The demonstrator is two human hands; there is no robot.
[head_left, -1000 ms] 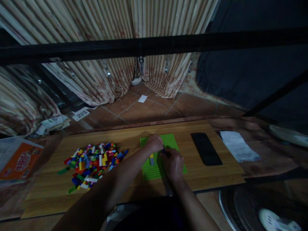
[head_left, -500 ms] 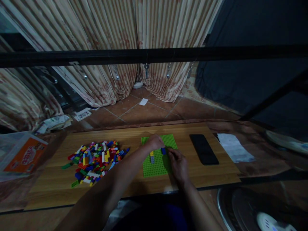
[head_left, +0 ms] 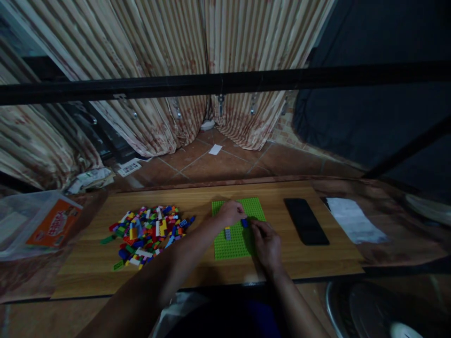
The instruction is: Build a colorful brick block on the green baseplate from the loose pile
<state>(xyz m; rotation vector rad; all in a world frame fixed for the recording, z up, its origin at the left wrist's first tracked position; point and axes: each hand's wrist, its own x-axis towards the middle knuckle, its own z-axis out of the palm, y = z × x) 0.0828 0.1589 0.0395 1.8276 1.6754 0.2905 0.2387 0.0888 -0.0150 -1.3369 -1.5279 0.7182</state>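
A green studded baseplate [head_left: 232, 249] lies on the wooden board in front of me. Over its far part is my left hand [head_left: 230, 212], fingers curled in; whatever they pinch is too small or hidden to name. Just by those fingertips a dark blue brick [head_left: 244, 223] sits on the studs. My right hand [head_left: 268, 243] rests at the plate's right edge, thumb and fingers drawn together close to the blue brick; I cannot make out what is between them. A small grey brick [head_left: 228, 234] stands left of the blue one, with a yellow brick partly covered by my left hand behind it.
A heap of mixed toy bricks [head_left: 141, 237] spreads over the left of the wooden board [head_left: 197, 274]. A black phone-like slab [head_left: 306, 221] lies to the right, with white paper [head_left: 354, 220] beyond. At far left stands a clear plastic box [head_left: 21, 234] with an orange label.
My view has turned slightly left, so everything sits further right. My left hand has come a little nearer and hides more of the yellow brick. The right hand stays by the blue brick.
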